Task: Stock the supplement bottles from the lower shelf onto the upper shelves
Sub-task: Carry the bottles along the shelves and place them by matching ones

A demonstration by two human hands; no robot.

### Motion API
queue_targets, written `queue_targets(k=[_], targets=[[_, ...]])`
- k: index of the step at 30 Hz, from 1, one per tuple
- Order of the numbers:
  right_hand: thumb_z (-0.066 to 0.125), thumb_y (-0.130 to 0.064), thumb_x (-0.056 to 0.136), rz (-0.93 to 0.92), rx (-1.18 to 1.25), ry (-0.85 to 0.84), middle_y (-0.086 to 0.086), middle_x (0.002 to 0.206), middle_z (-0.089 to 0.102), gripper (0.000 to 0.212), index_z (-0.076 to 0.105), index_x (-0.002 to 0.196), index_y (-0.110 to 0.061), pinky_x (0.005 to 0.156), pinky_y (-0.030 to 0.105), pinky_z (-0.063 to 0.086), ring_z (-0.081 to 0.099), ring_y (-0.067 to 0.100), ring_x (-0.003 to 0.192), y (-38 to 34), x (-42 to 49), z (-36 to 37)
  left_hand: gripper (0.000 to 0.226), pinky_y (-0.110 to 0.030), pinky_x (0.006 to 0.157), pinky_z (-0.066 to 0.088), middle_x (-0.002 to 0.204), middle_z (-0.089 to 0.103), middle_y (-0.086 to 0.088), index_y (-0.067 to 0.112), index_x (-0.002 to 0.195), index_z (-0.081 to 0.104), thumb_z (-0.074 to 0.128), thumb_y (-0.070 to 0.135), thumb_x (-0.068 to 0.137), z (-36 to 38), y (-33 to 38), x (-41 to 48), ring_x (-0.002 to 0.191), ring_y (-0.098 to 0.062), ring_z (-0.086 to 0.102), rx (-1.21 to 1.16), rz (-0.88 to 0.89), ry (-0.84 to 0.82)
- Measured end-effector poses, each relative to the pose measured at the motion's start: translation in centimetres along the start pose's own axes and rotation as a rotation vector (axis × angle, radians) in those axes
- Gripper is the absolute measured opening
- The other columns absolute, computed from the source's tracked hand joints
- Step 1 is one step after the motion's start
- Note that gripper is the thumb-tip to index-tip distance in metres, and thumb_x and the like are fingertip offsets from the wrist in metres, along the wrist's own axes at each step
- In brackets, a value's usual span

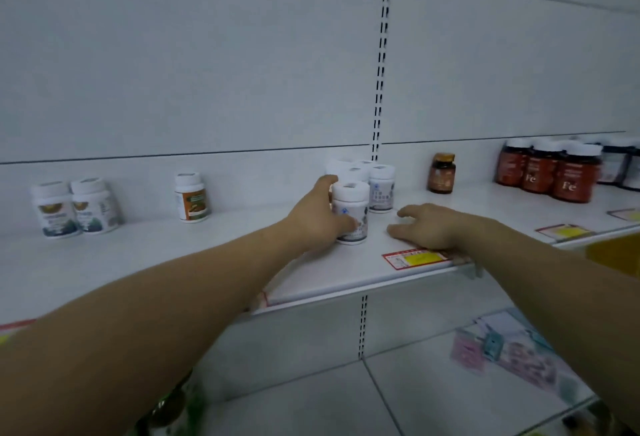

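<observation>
My left hand [313, 219] grips the white bottle [350, 205], upright on the upper shelf [194, 262]. My right hand [427, 226] rests there, fingers [405, 211] loose. Risk: a hard push topples the rear bottles [381, 190] just behind.

You've got two open lanes on the shelf [145, 262]: the bare stretch from the orange-label bottle [191, 197] to your left hand [317, 217] on the front white bottle [350, 200], and the gap between the white bottles [381, 186] and the amber bottle [441, 173], where your right hand [431, 226] sits. Fe bottles [550, 172] crowd the far right. Clear air above all.
</observation>
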State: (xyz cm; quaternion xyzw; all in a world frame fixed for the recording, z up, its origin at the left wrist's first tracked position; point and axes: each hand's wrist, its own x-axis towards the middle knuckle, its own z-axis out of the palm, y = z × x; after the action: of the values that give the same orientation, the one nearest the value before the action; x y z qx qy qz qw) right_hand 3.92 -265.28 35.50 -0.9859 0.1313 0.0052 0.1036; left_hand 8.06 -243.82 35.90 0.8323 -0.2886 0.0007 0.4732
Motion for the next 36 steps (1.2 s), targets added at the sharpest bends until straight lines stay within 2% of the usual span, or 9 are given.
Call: queue_targets(k=[6, 10, 14, 18, 22, 25, 29, 34, 36], targets=[[0.028, -0.085, 0.075, -0.062, -0.067, -0.032, 0.006, 0.155, 0.026, 0.091, 0.025, 0.148, -0.032, 0.111, 0.047, 0.025, 0.029, 0.029, 0.138, 1.6, 2.0, 0.8, 0.077, -0.026, 0.086, 0.042, 0.109, 0.050, 0.004, 0.024, 0.145, 0.024, 0.069, 0.022, 0.083, 3.6, 0.3, 2.0, 0.100, -0.018, 0.056, 0.054, -0.040, 0.149], [0.024, -0.087, 0.072, -0.064, -0.090, -0.024, 0.006, 0.156, 0.024, 0.093, 0.022, 0.148, -0.034, 0.110, 0.051, 0.022, 0.024, 0.029, 0.140, 1.9, 2.3, 1.2, 0.065, -0.023, 0.081, 0.040, 0.109, 0.055, 0.002, 0.024, 0.139, 0.033, 0.068, 0.026, 0.084, 4.9, 0.4, 3.1, 0.091, -0.014, 0.054, 0.090, -0.061, 0.192], [0.025, -0.087, 0.073, -0.066, -0.085, -0.012, 0.005, 0.155, 0.024, 0.092, 0.022, 0.148, -0.034, 0.108, 0.051, 0.020, 0.022, 0.029, 0.140, 2.0, 2.5, 1.4, 0.057, -0.026, 0.079, 0.041, 0.107, 0.059, 0.000, 0.022, 0.131, 0.041, 0.069, 0.032, 0.083, 5.4, 0.3, 4.3, 0.089, -0.016, 0.055, 0.105, -0.140, 0.202], [0.027, -0.088, 0.071, -0.061, -0.079, 0.004, 0.006, 0.153, 0.028, 0.093, 0.025, 0.147, -0.034, 0.106, 0.050, 0.022, 0.026, 0.030, 0.138, 2.1, 2.7, 1.5, 0.054, -0.027, 0.079, 0.040, 0.118, 0.061, -0.004, 0.020, 0.128, 0.041, 0.068, 0.034, 0.083, 6.0, 0.1, 5.0, 0.090, -0.016, 0.055, 0.122, -0.163, 0.199], [0.037, -0.084, 0.072, -0.057, 0.022, 0.040, 0.006, 0.147, 0.039, 0.092, 0.032, 0.145, -0.028, 0.103, 0.045, 0.034, 0.040, 0.029, 0.130, 2.2, 2.1, 1.0, 0.066, -0.028, 0.078, 0.040, 0.122, 0.057, -0.003, 0.021, 0.135, 0.036, 0.069, 0.042, 0.081, 5.3, 0.3, 4.8, 0.095, -0.019, 0.055, 0.142, -0.196, 0.190], [0.046, -0.079, 0.073, -0.056, 0.148, 0.141, 0.009, 0.144, 0.042, 0.091, 0.035, 0.143, -0.023, 0.099, 0.043, 0.040, 0.045, 0.030, 0.125, 2.0, 0.8, -0.2, 0.067, -0.023, 0.069, 0.038, 0.124, 0.053, 0.000, 0.024, 0.136, 0.036, 0.068, 0.044, 0.081, 3.6, 0.8, 3.5, 0.085, -0.011, 0.052, 0.205, -0.194, 0.149], [0.048, -0.074, 0.077, -0.110, 0.092, 0.249, 0.010, 0.143, 0.043, 0.085, 0.035, 0.142, -0.021, 0.090, 0.038, 0.040, 0.046, 0.030, 0.123, -0.4, -1.3, -2.4, 0.069, -0.029, 0.089, 0.038, 0.142, 0.043, -0.004, 0.026, 0.140, 0.034, 0.062, 0.053, 0.082, -0.2, 1.0, -0.4, 0.116, -0.023, 0.050, 0.452, -0.180, 0.018], [0.047, -0.074, 0.076, -0.214, 0.086, 0.241, 0.005, 0.147, 0.039, 0.084, 0.035, 0.143, -0.023, 0.102, 0.040, 0.037, 0.040, 0.028, 0.129, -9.3, -5.3, -3.1, 0.068, -0.028, 0.095, 0.032, 0.147, 0.037, -0.002, 0.027, 0.141, 0.034, 0.056, 0.057, 0.084, -7.6, 0.7, -9.5, 0.126, -0.022, 0.044, 0.635, -0.164, -0.042], [0.048, -0.072, 0.078, -0.288, 0.088, 0.216, 0.004, 0.148, 0.038, 0.084, 0.034, 0.144, -0.023, 0.101, 0.039, 0.035, 0.037, 0.028, 0.132, -14.9, -7.7, -2.4, 0.068, -0.027, 0.096, 0.031, 0.148, 0.036, -0.001, 0.027, 0.141, 0.035, 0.055, 0.059, 0.083, -11.2, 0.1, -14.2, 0.127, -0.021, 0.042, 0.688, -0.195, -0.049]])
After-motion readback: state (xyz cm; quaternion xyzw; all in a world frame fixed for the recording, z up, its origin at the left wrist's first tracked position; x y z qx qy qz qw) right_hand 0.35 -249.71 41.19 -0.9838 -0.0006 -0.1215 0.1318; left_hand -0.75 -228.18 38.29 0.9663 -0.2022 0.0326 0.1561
